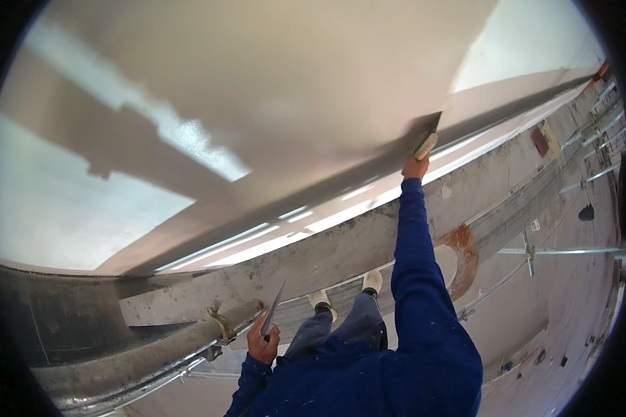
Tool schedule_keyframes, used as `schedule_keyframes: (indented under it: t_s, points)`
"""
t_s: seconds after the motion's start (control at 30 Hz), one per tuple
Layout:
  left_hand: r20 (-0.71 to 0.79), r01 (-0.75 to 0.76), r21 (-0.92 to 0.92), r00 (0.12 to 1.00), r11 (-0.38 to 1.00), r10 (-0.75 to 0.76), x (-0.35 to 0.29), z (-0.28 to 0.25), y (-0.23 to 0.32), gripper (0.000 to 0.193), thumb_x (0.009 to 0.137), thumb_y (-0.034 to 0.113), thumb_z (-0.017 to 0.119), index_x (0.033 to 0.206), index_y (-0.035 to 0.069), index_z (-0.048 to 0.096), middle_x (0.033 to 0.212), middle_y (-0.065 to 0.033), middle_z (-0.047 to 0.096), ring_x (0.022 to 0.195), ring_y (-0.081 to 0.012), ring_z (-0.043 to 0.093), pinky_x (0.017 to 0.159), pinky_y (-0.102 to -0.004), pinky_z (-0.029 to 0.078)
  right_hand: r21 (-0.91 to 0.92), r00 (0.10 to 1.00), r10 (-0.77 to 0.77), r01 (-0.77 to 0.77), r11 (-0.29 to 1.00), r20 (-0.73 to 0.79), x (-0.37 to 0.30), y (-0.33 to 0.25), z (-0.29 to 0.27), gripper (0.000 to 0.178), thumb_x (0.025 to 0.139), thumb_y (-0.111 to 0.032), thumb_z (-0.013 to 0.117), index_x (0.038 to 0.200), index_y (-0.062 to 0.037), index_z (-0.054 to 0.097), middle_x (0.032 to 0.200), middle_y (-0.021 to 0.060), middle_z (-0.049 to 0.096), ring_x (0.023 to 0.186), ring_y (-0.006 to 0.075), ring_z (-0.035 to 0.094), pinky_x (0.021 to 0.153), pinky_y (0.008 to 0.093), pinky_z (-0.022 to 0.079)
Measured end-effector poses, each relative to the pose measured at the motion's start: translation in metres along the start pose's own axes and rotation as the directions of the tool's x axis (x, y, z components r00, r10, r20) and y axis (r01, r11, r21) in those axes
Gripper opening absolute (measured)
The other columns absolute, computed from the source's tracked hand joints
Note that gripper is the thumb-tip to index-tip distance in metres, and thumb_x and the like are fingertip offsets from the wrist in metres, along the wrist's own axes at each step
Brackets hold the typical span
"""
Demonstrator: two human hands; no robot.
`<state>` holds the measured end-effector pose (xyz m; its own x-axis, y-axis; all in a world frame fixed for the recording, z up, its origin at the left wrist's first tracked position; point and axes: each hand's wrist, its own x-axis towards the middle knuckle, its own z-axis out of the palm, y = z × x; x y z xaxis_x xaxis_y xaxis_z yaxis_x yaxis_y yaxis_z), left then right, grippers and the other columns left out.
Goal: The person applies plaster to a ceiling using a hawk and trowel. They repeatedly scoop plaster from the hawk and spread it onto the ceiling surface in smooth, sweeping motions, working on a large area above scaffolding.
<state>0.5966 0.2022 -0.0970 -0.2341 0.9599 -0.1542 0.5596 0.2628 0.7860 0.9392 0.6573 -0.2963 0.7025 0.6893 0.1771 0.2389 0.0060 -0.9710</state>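
Observation:
My right hand (415,167) reaches far forward, closed round the pale handle of a plastering trowel (431,128). Its dark, flat blade is tilted against the smooth pale plastered wall (313,83), with a shadow just left of it. Low and near my body, my left hand (263,340) is wrapped round a pointed trowel (274,310). That tool's thin metal blade points up and away from me, apart from the wall, and its handle is mostly hidden by the fingers.
I stand on scaffold planks (504,221). A metal scaffold pole (139,361) with a clamp (219,326) runs at lower left. A brown ring-shaped stain or piece (466,260) lies right of my feet. More tubes (570,251) cross at right, above a lower floor (515,316).

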Motion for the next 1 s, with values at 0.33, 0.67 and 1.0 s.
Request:
schedule_keyframes:
  t_s: [0.33, 0.67, 1.0]
  points:
    - [0.192, -0.092, -0.214, 0.972, 0.973, 0.134, -0.010, -0.049, 0.007, 0.040, 0.076, 0.000, 0.048, 0.116, -0.004, 0.050, 0.101, -0.0195, 0.058, 0.076, -0.0204, 0.060, 0.071, -0.0304, 0.047, 0.130, 0.989, -0.142, 0.136, 0.982, 0.036, -0.197, -0.092, 0.059, 0.074, 0.061, 0.017, 0.043, 0.131, -0.0045, 0.033, 0.127, 0.0187, 0.040, 0.120, 0.0338, 0.037, 0.101, 0.0377, 0.028]
    - [0.253, -0.243, -0.307, 0.911, 0.920, 0.325, -0.026, -0.083, 0.016, 0.046, 0.076, -0.005, 0.046, 0.121, -0.003, 0.047, 0.090, -0.0140, 0.057, 0.071, -0.0160, 0.056, 0.066, -0.0257, 0.046, 0.264, 0.925, 0.083, -0.191, 0.945, 0.371, -0.368, -0.158, 0.071, 0.065, 0.063, 0.011, 0.048, 0.126, -0.0006, 0.036, 0.120, 0.0183, 0.043, 0.113, 0.0316, 0.042, 0.095, 0.0367, 0.034]
    - [0.504, 0.228, -0.594, 0.853, 0.772, 0.135, -0.011, -0.070, 0.047, 0.023, 0.083, 0.014, 0.045, 0.093, -0.005, 0.053, 0.072, -0.0096, 0.057, 0.060, -0.0146, 0.053, 0.055, -0.0251, 0.043, 0.652, 0.782, 0.364, -0.624, 0.432, 0.506, -0.296, -0.195, -0.102, 0.030, 0.062, 0.001, 0.058, 0.092, -0.0003, 0.053, 0.082, 0.0075, 0.054, 0.084, 0.0235, 0.052, 0.080, 0.0348, 0.042]
